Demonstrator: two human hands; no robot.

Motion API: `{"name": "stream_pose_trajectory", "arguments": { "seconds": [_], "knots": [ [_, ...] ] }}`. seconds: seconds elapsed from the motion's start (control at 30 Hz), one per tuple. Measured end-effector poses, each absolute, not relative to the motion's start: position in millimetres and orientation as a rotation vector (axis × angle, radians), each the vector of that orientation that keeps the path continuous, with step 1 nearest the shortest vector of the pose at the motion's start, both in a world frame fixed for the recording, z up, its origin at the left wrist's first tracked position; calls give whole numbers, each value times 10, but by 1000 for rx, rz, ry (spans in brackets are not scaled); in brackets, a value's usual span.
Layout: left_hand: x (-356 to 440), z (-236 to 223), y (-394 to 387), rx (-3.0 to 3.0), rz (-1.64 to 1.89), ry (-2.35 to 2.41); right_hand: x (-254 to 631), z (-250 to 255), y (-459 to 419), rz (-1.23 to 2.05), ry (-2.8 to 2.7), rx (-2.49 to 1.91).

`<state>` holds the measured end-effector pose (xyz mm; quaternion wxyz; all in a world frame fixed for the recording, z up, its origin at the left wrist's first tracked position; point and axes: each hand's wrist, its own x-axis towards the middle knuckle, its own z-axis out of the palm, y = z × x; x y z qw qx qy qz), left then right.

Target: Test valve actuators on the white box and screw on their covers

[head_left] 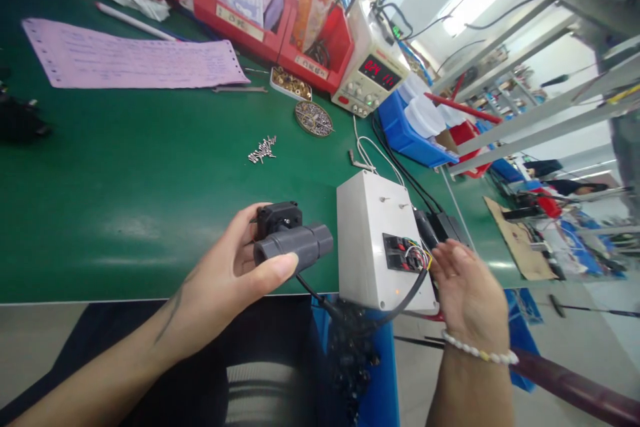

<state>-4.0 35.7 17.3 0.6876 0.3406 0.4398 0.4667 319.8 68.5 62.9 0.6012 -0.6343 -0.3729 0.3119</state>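
Observation:
My left hand (245, 263) is closed round a motorized valve, whose grey plastic pipe body (293, 247) lies sideways under a black actuator box (280, 215). From the valve a black cable runs down over the table's front edge. At the right side of a light grey test box (365, 240) is my right hand (467, 280), fingers extended and loosely curved, holding nothing that I can see. Its fingertips are close to the coloured wires (416, 255) in the box's black terminal block (395, 253); whether they touch is unclear. Two small toggle switches and a lit orange lamp are on the box.
Loose screws (263, 149) lie on the green table (150, 193), near a round dish of screws (313, 119) and a tray of brass parts (291, 83). Behind are a power supply (370, 73), red bins (240, 20) and a pink sheet (140, 63). Below the edge stands a blue crate (383, 373).

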Motion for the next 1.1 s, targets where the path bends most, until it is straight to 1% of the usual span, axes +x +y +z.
{"name": "stream_pose_trajectory", "arguments": {
  "seconds": [0.07,0.1,0.2,0.23,0.27,0.37,0.43,0.57,0.8,1.1],
  "knots": [
    [-42,168,360,777,1021,972,2866,910,799,583,-1054,-1377],
    [-46,162,357,787,1013,969,2661,1034,878,541,-1351,-1324],
    [-60,135,343,819,1006,981,1980,1212,1203,690,-2061,-1157],
    [-63,125,339,827,1004,985,1760,1191,1337,732,-2246,-1089],
    [-66,114,336,833,1002,987,1557,1134,1477,684,-2402,-1079],
    [-67,72,329,838,1000,969,1095,840,1873,306,-2834,-1289],
    [-67,46,326,834,1006,939,918,644,2058,137,-3022,-1379],
    [-70,41,335,828,1008,900,774,440,2175,39,-3103,-1452],
    [-83,85,333,804,988,889,732,482,2177,-83,-3104,-1499],
    [-78,65,343,830,990,889,739,487,2220,66,-3085,-1492]
  ]
}}
